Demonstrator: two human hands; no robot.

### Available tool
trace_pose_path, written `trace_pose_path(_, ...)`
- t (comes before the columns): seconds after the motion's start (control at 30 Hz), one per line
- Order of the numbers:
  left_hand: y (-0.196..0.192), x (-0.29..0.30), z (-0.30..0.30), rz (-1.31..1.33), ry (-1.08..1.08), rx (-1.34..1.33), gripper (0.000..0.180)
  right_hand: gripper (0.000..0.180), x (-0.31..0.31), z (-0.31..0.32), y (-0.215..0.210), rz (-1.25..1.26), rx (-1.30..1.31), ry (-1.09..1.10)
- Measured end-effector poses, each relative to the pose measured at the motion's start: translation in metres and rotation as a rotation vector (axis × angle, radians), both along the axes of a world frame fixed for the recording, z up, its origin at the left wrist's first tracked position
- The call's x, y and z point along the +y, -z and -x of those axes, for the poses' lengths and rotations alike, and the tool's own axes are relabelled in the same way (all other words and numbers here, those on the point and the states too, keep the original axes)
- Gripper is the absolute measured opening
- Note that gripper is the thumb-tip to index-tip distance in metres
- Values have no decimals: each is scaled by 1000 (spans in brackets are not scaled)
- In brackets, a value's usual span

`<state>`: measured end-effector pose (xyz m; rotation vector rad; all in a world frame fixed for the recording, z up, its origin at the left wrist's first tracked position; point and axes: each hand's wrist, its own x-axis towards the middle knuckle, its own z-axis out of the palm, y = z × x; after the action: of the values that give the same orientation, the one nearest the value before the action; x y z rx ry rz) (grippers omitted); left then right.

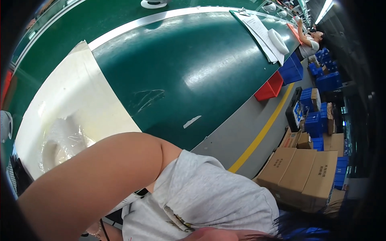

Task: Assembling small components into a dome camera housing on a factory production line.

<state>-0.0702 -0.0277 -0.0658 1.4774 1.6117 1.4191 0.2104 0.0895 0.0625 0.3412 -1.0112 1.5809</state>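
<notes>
A clear plastic bag (66, 140) is seen lying on a cream sheet (76, 92) atop the green table (193, 60), just beyond a raised forearm (92, 176); both hands are hidden, their grip untellable.

— Can you see either hand?

— No. One bare arm (92, 180) crosses the lower left, and its far end runs out of the picture at about 8 o'clock. Which arm it is, I cannot tell; the other is out of view.

— What lies under that arm?

— A clear plastic bag (64, 140) on a cream sheet (76, 92); the arm covers the bag's lower part, and what is inside it is too blurred to make out.

— And at the rim?

— At 9 o'clock a white round object (5, 125) is cut by the dark border. At 12 o'clock another white object (153, 3) is cut by the top edge. At 1 o'clock a co-worker (309, 42) is too small to read.
</notes>
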Motion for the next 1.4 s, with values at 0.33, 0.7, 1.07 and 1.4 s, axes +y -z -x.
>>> trace_pose_path(0.33, -19, -2, -55, -107, 81, -54, 24, 24, 8, 34, -29, -240, 74, -117)
trace_pose_path(0.7, -21, 7, -52, -89, 87, 25, 23, 20, 7, 50, -58, -432, 104, -276)
trace_pose_path(1.07, -20, -1, -60, -56, -50, 33, 17, 19, -5, 57, -86, -640, 177, -428)
trace_pose_path(1.4, -12, 0, -51, -91, -6, 131, 15, 32, -37, 55, -90, -911, 613, 688)
